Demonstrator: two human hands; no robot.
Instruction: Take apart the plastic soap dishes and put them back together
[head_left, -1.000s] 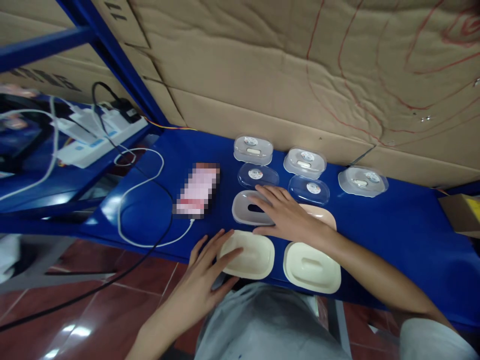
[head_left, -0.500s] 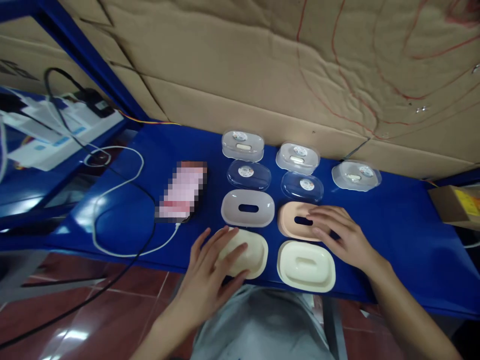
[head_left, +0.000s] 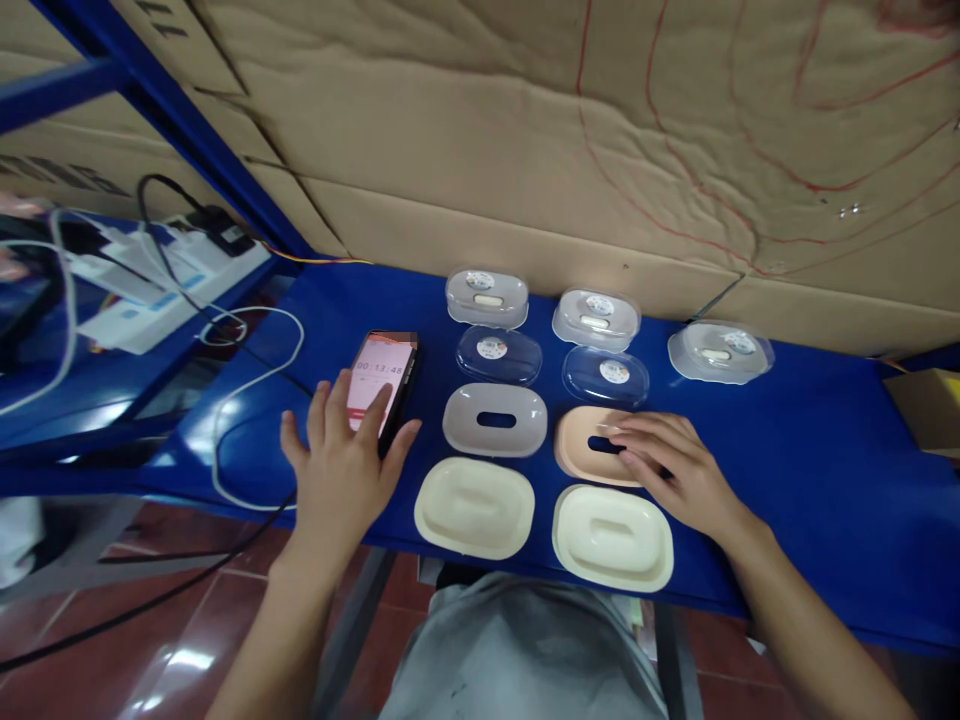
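My left hand point(head_left: 343, 455) is spread over a smartphone point(head_left: 366, 400) showing a timer, its fingertips at the lower screen. My right hand point(head_left: 682, 475) lies at the right end of a peach oval plastic tray point(head_left: 577, 445) with a slot; its fingers are loosely curved and apart from the thumb. Left of the peach tray is a grey slotted tray point(head_left: 459, 420). Nearest me lie two cream oval dishes, a left one point(head_left: 474, 508) and a right one point(head_left: 613, 540). Behind the trays are two clear lids with round stickers, a left one point(head_left: 517, 360) and a right one point(head_left: 585, 375).
Along the cardboard wall point(head_left: 465, 130) stand three lidded clear oval boxes: left point(head_left: 487, 300), middle point(head_left: 596, 318) and right point(head_left: 720, 353). A white cable point(head_left: 259, 375) loops left of the phone. A power strip point(head_left: 142, 315) lies at far left, a cardboard box point(head_left: 926, 410) at far right.
My left hand has left the left cream dish and moved left onto the phone. My right hand stays at the peach tray. The view has shifted slightly.
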